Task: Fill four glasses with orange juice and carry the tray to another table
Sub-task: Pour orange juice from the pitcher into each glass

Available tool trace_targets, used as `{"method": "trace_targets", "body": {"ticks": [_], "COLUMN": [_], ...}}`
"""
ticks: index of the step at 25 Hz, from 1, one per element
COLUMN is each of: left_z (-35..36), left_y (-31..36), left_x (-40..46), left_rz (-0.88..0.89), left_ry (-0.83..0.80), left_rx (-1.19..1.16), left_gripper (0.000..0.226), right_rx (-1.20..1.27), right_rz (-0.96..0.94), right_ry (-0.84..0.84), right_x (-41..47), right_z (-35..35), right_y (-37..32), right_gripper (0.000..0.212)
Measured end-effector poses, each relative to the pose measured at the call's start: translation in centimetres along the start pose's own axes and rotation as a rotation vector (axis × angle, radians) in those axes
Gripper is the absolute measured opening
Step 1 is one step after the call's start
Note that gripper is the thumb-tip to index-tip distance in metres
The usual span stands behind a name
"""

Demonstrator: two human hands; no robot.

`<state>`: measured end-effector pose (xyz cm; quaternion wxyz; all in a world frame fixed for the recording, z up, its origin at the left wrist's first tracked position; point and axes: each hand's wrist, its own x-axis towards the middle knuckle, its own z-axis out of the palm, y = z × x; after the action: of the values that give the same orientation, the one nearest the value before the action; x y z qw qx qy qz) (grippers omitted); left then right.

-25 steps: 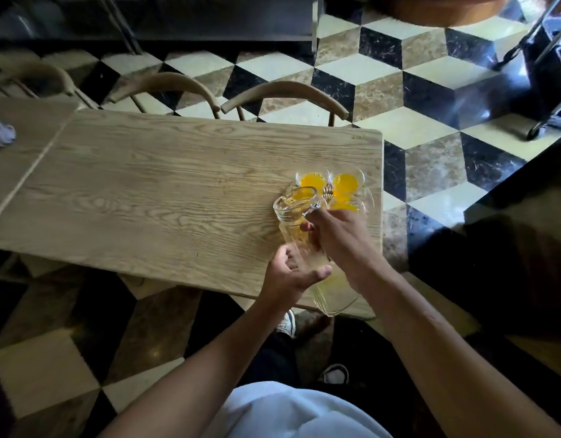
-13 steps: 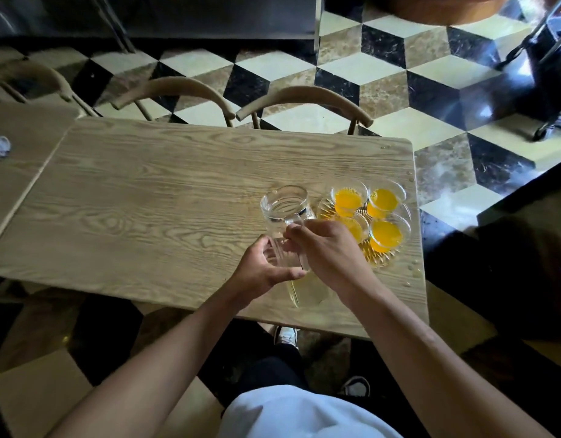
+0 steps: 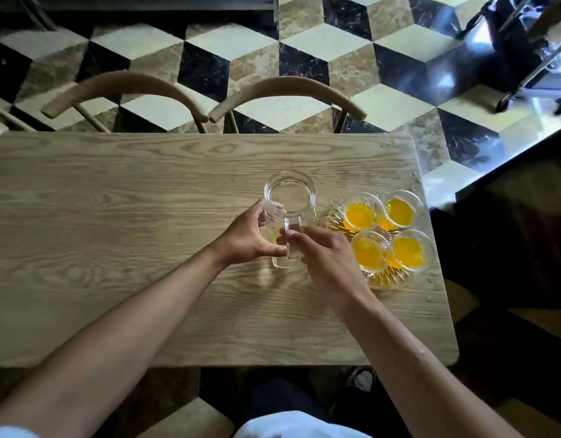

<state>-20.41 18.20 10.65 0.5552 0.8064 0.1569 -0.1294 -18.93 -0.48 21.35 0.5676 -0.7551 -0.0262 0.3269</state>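
While tray [image 3: 378, 281] nears the table [image 3: 114, 216] edge, leftward lies bare wood.

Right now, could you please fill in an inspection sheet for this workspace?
Surface: wooden table, a few droplets near its right edge.
Job's things: four glasses holding orange juice on a glass tray; pitcher upright, nearly empty.
Clutter: nothing seen.
Hands: left hand cupping the pitcher; right hand at its handle, grip unclear.
Cables: nothing seen.
Surroundings: two chairs behind the table, patterned tile floor.
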Motion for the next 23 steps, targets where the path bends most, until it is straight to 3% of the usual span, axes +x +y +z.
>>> {"method": "trace_targets", "body": {"ticks": [4,14,23], "left_z": [-0.7,-0.6,-0.4], "left_y": [-1.2,-1.8,-1.5], "left_x": [2.1,3.3,2.5], "left_rz": [0.048,0.126,0.138], "left_ry": [-0.008,0.000,0.016], "left_rx": [0.036,0.065,0.161], "left_gripper": [0.086,0.093,0.107], "right_rx": [0.067,0.169,0.167], "right_rz": [0.043,0.046,0.053], "right_ry": [0.015,-0.009,-0.003], "right_x": [1.4,2.2,1.9], "right_z": [0.2,0.1,0.0], "right_y": [0.4,2.4,3.3], "right_gripper": [0.018,0.037,0.037]}}
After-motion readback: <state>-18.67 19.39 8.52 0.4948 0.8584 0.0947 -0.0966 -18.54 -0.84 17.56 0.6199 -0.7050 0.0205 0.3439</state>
